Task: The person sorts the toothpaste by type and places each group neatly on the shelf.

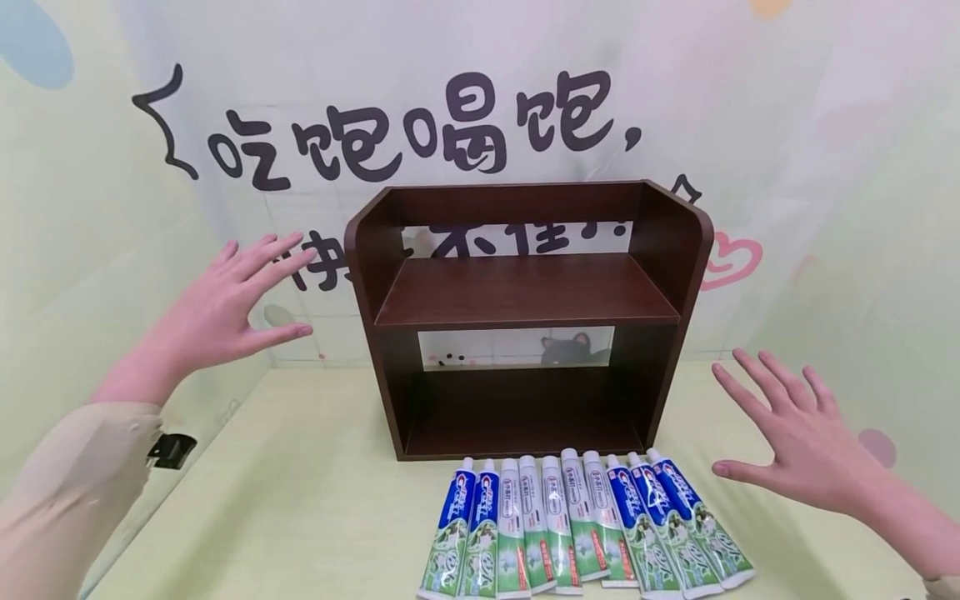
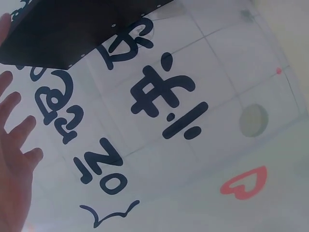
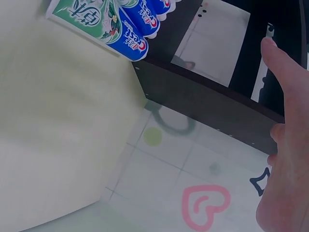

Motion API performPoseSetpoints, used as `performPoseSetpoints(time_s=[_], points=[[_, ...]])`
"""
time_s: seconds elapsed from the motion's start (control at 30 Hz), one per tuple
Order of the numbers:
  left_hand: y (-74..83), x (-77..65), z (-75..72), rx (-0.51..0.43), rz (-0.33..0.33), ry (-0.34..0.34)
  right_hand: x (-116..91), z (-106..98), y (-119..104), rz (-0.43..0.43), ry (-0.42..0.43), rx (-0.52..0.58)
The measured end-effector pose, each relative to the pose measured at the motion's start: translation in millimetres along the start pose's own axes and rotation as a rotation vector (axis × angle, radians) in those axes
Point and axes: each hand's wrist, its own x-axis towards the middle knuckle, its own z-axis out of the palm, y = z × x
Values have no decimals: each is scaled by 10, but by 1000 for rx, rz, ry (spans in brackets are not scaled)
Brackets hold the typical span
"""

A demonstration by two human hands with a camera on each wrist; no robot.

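Observation:
A dark brown two-tier shelf (image 1: pixel 525 292) stands upright at the back of the table, with nothing on either tier. In front of it lies a row of toothpaste tubes, caps toward the shelf: blue-and-green tubes (image 1: pixel 480 533) at both ends and white-and-green tubes (image 1: pixel 553 517) in the middle. My left hand (image 1: pixel 225 304) is raised in the air left of the shelf, fingers spread and holding nothing. To the right of the shelf, my right hand (image 1: pixel 806 442) hovers with fingers spread, also holding nothing. The right wrist view shows tubes (image 3: pixel 116 24) beside the shelf's side panel (image 3: pixel 207 111).
Behind the shelf is a pale wall covering (image 1: pixel 450 50) with large black characters and a pink heart (image 1: pixel 731 260). The light table (image 1: pixel 300 492) extends to both sides of the shelf. A black clip (image 1: pixel 172 451) sits at the left sleeve.

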Motion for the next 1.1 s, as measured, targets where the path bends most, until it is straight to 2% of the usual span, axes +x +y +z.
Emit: performPoseSetpoints(time_s=[0.2, 0.6, 1.1], points=[[3, 101, -25, -15, -11, 32, 9, 25, -30, -24, 13, 8], [120, 318, -107, -60, -60, 45, -26, 103, -129, -41, 0, 9], [198, 573, -55, -121, -56, 37, -58, 281, -260, -31, -30, 49]])
